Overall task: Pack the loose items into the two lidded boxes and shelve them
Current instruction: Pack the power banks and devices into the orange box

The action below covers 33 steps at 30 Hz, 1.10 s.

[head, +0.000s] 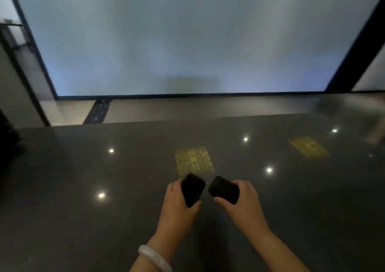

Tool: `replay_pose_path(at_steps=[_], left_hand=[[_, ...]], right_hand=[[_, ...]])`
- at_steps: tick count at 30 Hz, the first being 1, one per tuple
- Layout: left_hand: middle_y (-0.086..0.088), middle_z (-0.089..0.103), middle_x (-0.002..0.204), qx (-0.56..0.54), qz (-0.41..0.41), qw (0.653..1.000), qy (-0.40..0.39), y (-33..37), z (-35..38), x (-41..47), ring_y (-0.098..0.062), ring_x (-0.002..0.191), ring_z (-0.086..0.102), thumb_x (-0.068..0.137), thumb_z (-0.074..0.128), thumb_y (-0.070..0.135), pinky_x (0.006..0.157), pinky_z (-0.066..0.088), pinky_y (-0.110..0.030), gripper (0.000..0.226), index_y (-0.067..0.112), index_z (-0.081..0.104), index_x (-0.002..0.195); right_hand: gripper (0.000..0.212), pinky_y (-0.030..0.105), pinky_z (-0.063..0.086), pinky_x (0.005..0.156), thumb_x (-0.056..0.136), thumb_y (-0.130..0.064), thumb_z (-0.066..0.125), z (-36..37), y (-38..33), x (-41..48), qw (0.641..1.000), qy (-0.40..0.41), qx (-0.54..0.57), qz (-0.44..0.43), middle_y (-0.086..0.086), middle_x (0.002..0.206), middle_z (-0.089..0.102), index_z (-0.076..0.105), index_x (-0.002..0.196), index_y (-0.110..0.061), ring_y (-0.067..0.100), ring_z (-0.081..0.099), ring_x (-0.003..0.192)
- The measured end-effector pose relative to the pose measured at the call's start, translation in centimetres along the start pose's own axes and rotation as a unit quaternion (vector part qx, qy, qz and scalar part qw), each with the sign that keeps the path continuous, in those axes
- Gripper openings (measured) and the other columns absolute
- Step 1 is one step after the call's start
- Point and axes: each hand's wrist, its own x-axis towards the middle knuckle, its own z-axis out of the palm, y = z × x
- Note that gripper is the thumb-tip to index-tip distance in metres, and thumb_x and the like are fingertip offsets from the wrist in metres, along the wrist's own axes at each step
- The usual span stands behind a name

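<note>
Over the dark counter (83, 188), left hand (177, 207) clasps left block (192, 189), right hand (243, 201) clasps right block (224, 189), each jutting beyond its grip.

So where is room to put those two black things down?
The table shows bare room left of the left hand and right of the right hand. It is tight only between the left black thing and right black thing.
</note>
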Motion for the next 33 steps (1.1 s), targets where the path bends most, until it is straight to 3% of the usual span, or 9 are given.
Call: replay_pose_path(at_steps=[4,12,16,19,26,30,33], left_hand=[[0.009,0.039,0.118,0.007,0.063,0.996,-0.055,6.6,7.4,-2.4,-0.013,0.116,0.049,0.079,0.077,0.024,0.093,0.043,-0.026,0.066,0.023,0.041,0.135],[0.01,0.048,0.113,0.008,0.172,0.966,-0.191,17.8,21.8,-10.4,-0.006,0.102,0.053,0.075,0.077,0.031,0.086,0.05,-0.028,0.055,0.028,0.049,0.122],[0.009,0.054,0.106,0.035,0.245,0.935,-0.253,22.3,28.3,-14.5,-0.005,0.098,0.058,0.071,0.076,0.042,0.073,0.043,-0.015,0.048,0.031,0.053,0.112],[0.013,0.048,0.114,0.017,0.281,0.912,-0.298,24.8,31.8,-17.8,0.001,0.102,0.05,0.077,0.079,0.032,0.077,0.039,-0.013,0.054,0.032,0.047,0.121],[0.013,0.045,0.126,0.029,0.336,0.852,-0.4,28.3,38.8,-22.2,0.001,0.111,0.046,0.078,0.078,0.037,0.088,0.04,-0.016,0.068,0.028,0.042,0.136],[0.009,0.042,0.135,0.04,0.375,0.802,-0.464,29.6,42.3,-23.8,-0.004,0.124,0.044,0.083,0.074,0.036,0.092,0.034,-0.01,0.071,0.025,0.038,0.142],[0.006,0.037,0.141,0.053,0.417,0.776,-0.47,30.1,44.0,-24.5,-0.008,0.132,0.037,0.087,0.069,0.035,0.096,0.027,-0.01,0.073,0.021,0.03,0.147]], right_hand=[[0.054,0.02,0.036,0.085,0.071,-0.046,0.079,-9.0,5.1,-3.1,0.996,0.078,-0.029,0.044,-0.013,0.105,0.039,0.047,0.111,-0.028,0.005,0.039,0.102],[0.059,0.026,0.045,0.095,0.073,-0.049,0.078,-25.3,14.4,-11.9,0.969,0.209,-0.055,0.12,-0.016,0.107,0.038,0.047,0.118,-0.027,0.006,0.043,0.107],[0.056,0.022,0.042,0.095,0.074,-0.048,0.077,-31.8,18.4,-17.2,0.947,0.271,-0.069,0.158,-0.018,0.106,0.037,0.046,0.117,-0.031,0.003,0.041,0.105],[0.057,0.024,0.043,0.095,0.074,-0.05,0.076,-34.9,21.0,-20.8,0.926,0.307,-0.086,0.203,-0.016,0.108,0.038,0.046,0.117,-0.03,0.004,0.041,0.107],[0.053,0.026,0.042,0.098,0.074,-0.047,0.077,-38.9,24.7,-27.8,0.866,0.379,-0.08,0.316,-0.018,0.11,0.043,0.047,0.116,-0.033,0.002,0.039,0.109],[0.056,0.033,0.044,0.097,0.073,-0.051,0.076,-40.6,26.7,-30.7,0.81,0.419,-0.103,0.397,-0.012,0.107,0.045,0.052,0.116,-0.026,0.012,0.046,0.11],[0.058,0.037,0.046,0.094,0.07,-0.053,0.077,-41.3,27.9,-31.7,0.789,0.421,-0.108,0.433,-0.008,0.107,0.05,0.055,0.115,-0.024,0.017,0.051,0.11]])
